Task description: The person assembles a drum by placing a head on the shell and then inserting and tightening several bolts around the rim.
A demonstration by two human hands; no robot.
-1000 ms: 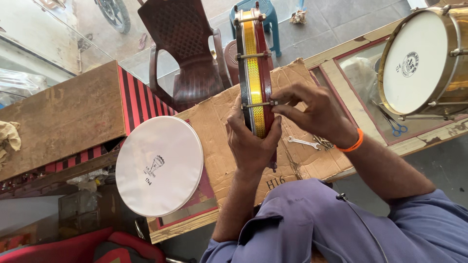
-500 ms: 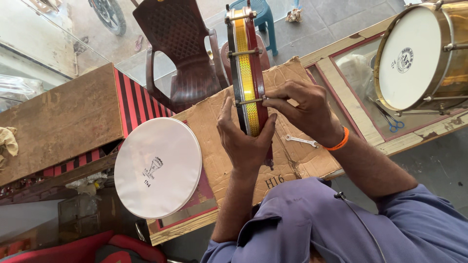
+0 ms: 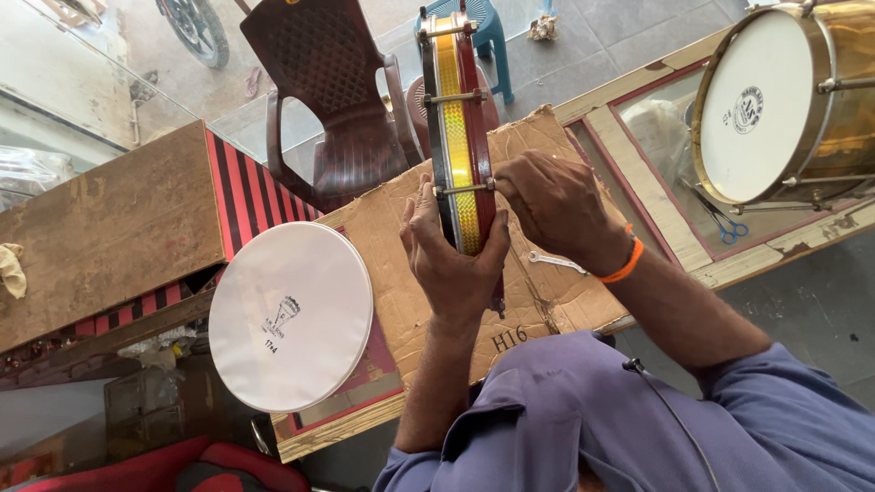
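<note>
A shallow drum [image 3: 458, 118] with a shiny yellow band and dark red rims stands on edge over a sheet of cardboard [image 3: 547, 282]. My left hand [image 3: 448, 260] grips its near lower rim from the left. My right hand [image 3: 551, 205], with an orange band at the wrist, pinches a metal tension rod on the drum's right side. A small metal wrench [image 3: 556, 263] lies on the cardboard just below my right hand.
A loose white drum head [image 3: 290, 314] lies at the left of the cardboard. A larger gold drum [image 3: 784, 100] rests on a glass-topped counter at right, blue scissors [image 3: 725, 228] beside it. A brown plastic chair [image 3: 333, 91] and a blue stool [image 3: 483, 27] stand beyond.
The view has shifted slightly. Both hands stay on the drum, and my right hand's fingers keep working at the tension rod.
</note>
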